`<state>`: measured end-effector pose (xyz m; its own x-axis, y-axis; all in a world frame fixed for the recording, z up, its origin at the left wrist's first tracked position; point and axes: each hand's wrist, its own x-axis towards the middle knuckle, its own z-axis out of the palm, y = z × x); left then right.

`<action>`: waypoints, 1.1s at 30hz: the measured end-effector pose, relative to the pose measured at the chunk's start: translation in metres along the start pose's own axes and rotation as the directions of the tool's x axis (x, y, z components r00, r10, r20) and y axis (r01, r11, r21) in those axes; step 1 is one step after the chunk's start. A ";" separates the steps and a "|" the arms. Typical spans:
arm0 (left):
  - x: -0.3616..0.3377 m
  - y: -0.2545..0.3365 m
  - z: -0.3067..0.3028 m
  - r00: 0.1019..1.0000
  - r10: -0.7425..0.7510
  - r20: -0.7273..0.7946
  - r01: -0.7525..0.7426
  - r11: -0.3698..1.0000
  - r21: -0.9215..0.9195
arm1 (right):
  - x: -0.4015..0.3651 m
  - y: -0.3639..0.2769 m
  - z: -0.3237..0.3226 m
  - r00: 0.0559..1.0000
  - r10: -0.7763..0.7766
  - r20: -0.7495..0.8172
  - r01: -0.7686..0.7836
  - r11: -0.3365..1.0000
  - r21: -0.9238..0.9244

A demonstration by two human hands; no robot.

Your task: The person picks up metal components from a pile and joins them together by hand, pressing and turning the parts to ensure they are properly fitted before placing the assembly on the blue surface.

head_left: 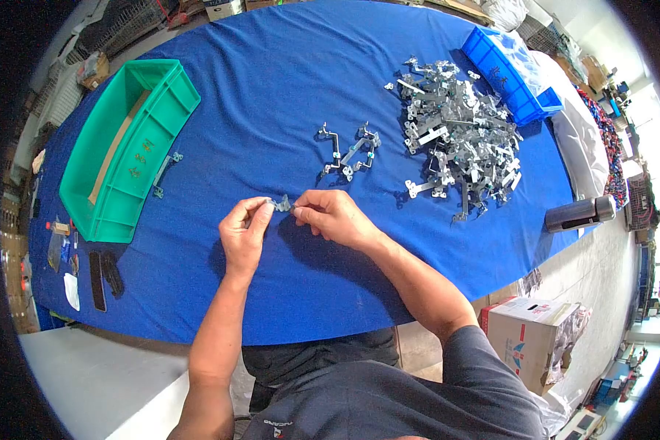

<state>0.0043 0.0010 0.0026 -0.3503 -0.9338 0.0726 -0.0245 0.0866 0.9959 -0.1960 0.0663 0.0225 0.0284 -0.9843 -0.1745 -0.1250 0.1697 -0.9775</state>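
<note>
A small silvery metal bracket (283, 205) is held up between my two hands, just above the blue cloth. My left hand (243, 229) pinches its left end between thumb and fingers. At the other end, the thumb and fingertips of my right hand (333, 215) are closed on the bracket's edge; whether a smaller piece is also in them I cannot make out. Beyond my hands lie a bent metal bracket (335, 150) and, beside it, a few joined bracket parts (361, 152). A large heap of metal brackets (462, 132) spreads to the right.
A green bin (117, 187) stands left, with a metal bracket (167, 174) beside it. At the back right is a blue crate (517, 81) with plastic inside. A steel flask (581, 214) lies near the right edge; a black phone (97, 281) lies front left. A carton (528, 334) stands below.
</note>
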 end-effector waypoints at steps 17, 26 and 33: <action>0.002 -0.007 0.002 0.993 0.094 0.071 -0.096 0.995 0.020 | 0.001 0.004 0.000 1.000 0.006 -0.020 -0.006 1.000 -0.012; -0.001 -0.002 0.001 0.998 0.048 0.038 -0.049 0.998 0.027 | 0.002 0.006 0.000 0.999 -0.032 -0.023 0.033 0.999 0.013; 0.001 -0.008 0.004 0.992 0.108 0.063 -0.108 0.994 0.000 | 0.002 0.005 0.000 0.999 -0.020 -0.029 0.019 0.999 -0.033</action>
<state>0.0005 0.0007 -0.0058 -0.4088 -0.8955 0.1762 0.0130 0.1873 0.9822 -0.1961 0.0654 0.0170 0.0022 -0.9885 -0.1514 -0.1570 0.1491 -0.9763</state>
